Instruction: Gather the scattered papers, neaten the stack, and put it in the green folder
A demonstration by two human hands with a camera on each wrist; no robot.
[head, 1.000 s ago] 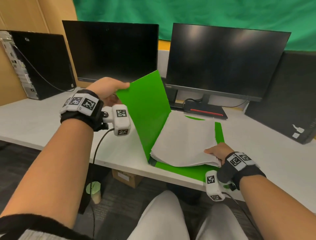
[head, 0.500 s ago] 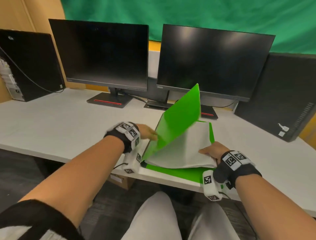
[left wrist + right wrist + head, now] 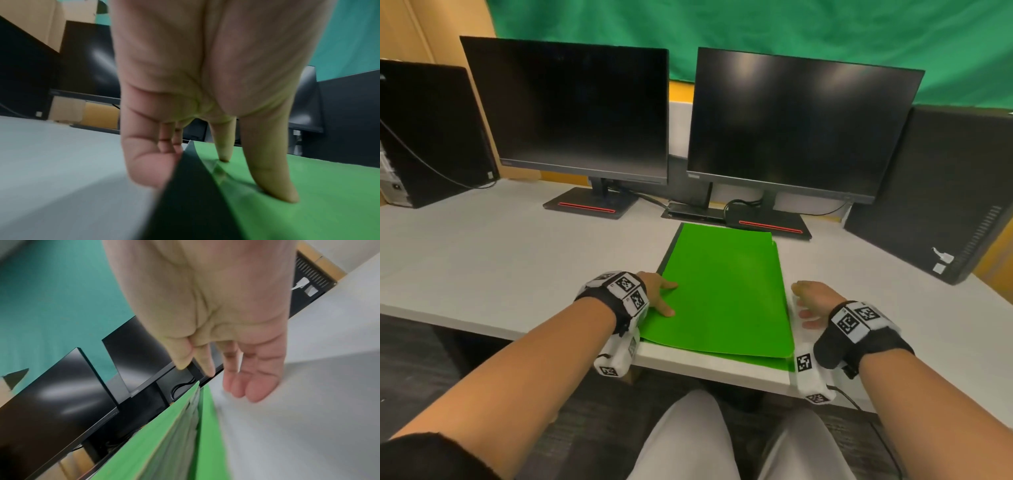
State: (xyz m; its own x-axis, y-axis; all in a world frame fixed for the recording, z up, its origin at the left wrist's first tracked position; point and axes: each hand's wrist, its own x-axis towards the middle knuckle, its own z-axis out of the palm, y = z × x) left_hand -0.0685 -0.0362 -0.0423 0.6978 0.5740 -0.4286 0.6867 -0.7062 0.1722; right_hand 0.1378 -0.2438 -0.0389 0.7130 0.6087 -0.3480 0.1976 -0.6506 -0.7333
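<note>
The green folder (image 3: pixel 726 291) lies closed and flat on the white desk (image 3: pixel 500 260), its near edge at the desk's front edge. No paper shows; the cover hides whatever is inside. My left hand (image 3: pixel 659 296) rests on the folder's left edge near the spine, with straight fingers (image 3: pixel 269 170) pressing the green cover (image 3: pixel 308 194). My right hand (image 3: pixel 811 303) hovers just right of the folder's right edge, fingers loosely extended and holding nothing. In the right wrist view that hand (image 3: pixel 236 369) is beside the folder's open edge (image 3: pixel 185 426), apart from it.
Two dark monitors (image 3: pixel 571 113) (image 3: pixel 798 126) stand behind the folder, their bases (image 3: pixel 770 224) close to its far edge. Black computer towers sit at the far left (image 3: pixel 431 133) and far right (image 3: pixel 941 192). My knees are below the desk's front edge.
The left hand swung the folder's cover down over the paper stack, so the folder is now closed. The right hand came off the papers and moved out to the folder's right side.
</note>
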